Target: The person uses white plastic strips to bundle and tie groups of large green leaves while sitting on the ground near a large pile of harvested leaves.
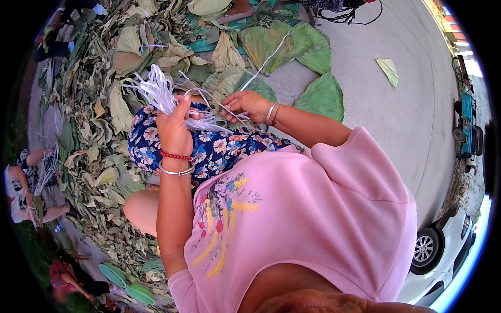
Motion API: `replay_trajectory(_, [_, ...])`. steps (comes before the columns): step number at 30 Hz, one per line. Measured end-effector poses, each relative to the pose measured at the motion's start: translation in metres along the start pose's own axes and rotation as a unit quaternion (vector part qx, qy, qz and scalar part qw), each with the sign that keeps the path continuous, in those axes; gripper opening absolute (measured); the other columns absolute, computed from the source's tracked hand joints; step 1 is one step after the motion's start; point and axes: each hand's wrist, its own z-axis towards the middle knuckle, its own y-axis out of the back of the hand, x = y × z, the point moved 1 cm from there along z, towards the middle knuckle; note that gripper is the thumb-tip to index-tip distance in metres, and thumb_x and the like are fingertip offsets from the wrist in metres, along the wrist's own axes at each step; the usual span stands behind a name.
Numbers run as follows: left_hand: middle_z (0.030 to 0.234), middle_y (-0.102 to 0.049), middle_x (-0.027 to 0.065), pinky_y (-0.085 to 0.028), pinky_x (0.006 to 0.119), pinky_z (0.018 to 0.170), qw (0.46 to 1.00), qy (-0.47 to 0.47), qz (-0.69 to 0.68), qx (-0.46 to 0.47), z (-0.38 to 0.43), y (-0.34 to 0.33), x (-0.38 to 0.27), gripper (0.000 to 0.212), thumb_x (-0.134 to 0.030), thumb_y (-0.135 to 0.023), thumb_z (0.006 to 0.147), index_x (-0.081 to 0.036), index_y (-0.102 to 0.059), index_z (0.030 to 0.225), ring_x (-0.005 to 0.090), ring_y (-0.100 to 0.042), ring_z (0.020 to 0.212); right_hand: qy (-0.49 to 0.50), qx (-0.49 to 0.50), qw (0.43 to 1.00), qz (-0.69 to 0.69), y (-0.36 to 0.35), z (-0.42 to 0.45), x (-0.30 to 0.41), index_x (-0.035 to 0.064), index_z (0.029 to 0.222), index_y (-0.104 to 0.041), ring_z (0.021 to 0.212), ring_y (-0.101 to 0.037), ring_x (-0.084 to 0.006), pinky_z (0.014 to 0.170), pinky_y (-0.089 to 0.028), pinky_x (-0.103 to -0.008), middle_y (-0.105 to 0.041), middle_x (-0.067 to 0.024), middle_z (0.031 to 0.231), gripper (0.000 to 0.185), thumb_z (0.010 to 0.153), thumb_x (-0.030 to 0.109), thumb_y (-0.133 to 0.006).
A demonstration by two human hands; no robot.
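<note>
My left hand (176, 125) is closed around a bundle of thin white plastic strips (154, 88). Their ends fan out above the fist, and more strips trail over my lap. To its right, my right hand (248, 105) pinches strands between thumb and fingers; exactly how many is unclear. A long white strip (270, 58) runs from behind that hand up across the green leaves. My floral blue garment (219, 146) lies beneath both hands. Close beyond them are large dried leaves (227, 53) and a folded green leaf (323, 96).
A heap of dry leaves (94, 156) covers the ground at left. Other people sit at the far left and another at the top. Two green baskets (140, 293) lie lower left. At right are concrete paving (375, 117), a loose leaf (387, 71), a teal vehicle (466, 125) and a white car (442, 250).
</note>
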Motion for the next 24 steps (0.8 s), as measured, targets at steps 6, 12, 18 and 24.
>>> replay_trajectory(6, [0.07,-0.055,0.0075,-0.049,0.032,0.056,0.999,0.004,0.042,-0.026,0.003,-0.003,0.003,0.012,-0.011,-0.054,0.086,0.001,-0.052,0.084,0.0174,-0.056,0.056,0.323,0.016,0.912,-0.253,-0.047,-0.038,0.023,0.0019,0.096,-0.057,0.069,-0.061,-0.0185,0.066,-0.048,-0.029,-0.064,-0.0088,0.084,0.016,0.08,0.002,-0.057])
replay_trajectory(12, [0.075,-0.059,0.0059,-0.043,0.027,0.063,0.991,0.021,0.132,-0.003,0.01,0.005,0.004,0.014,-0.011,-0.053,0.087,0.001,-0.059,0.086,0.0142,-0.054,0.066,0.552,0.059,0.696,-0.456,-0.09,-0.075,0.04,0.0062,0.09,-0.059,0.072,-0.056,-0.0277,0.065,-0.045,-0.0346,-0.057,-0.0104,0.076,0.015,0.076,-0.001,-0.057])
replay_trajectory(18, [0.082,-0.06,0.0106,-0.048,0.032,0.071,0.983,0.108,0.027,0.143,0.003,0.016,-0.004,0.021,-0.017,-0.049,0.09,0.002,-0.057,0.085,0.0217,-0.06,0.08,0.492,0.148,0.722,-0.464,-0.095,-0.085,0.041,0.0085,0.085,-0.058,0.063,-0.055,-0.0253,0.061,-0.045,-0.0335,-0.056,-0.0096,0.068,0.013,0.074,0.002,-0.057])
replay_trajectory(24, [0.087,-0.059,0.0117,-0.045,0.039,0.086,0.986,0.092,-0.109,0.083,0.007,0.024,-0.001,0.018,-0.018,-0.044,0.092,-0.002,-0.051,0.089,0.0268,-0.059,0.087,0.383,0.204,0.814,-0.387,-0.086,-0.077,0.027,0.0068,0.082,-0.061,0.067,-0.056,-0.0136,0.062,-0.046,-0.0293,-0.059,-0.0027,0.071,0.012,0.073,0.0,-0.058])
